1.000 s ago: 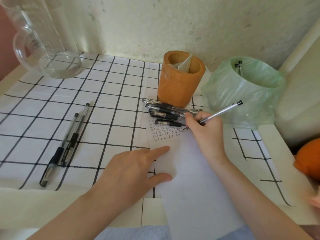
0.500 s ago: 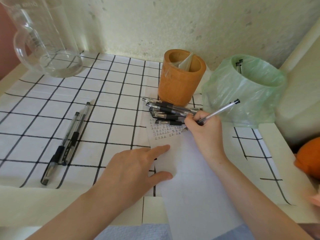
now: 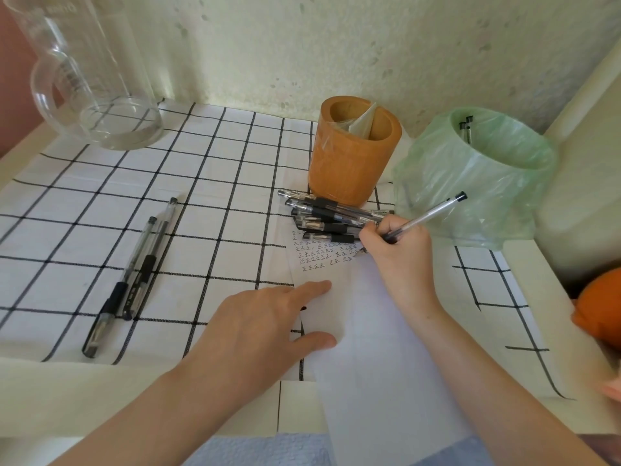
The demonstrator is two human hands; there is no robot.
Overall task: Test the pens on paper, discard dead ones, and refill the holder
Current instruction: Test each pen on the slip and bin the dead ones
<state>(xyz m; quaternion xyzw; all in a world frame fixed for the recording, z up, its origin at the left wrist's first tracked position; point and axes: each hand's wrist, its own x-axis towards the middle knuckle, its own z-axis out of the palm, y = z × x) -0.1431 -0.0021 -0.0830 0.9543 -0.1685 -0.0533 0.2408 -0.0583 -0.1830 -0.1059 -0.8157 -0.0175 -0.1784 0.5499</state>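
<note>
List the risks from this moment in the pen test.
1. The right hand writes with the clear black-ended pen right beside the loose pile of black-grip pens; a nudge may scatter them.
2. The white paper sheet overhangs the table at its near edge, pinned only by the left hand; lifting that hand may let it slip.

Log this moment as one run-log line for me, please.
step: writing test | right hand: holds pen, tip at paper | left hand: presses paper | pen pile: beside holder | bin: pens inside
</note>
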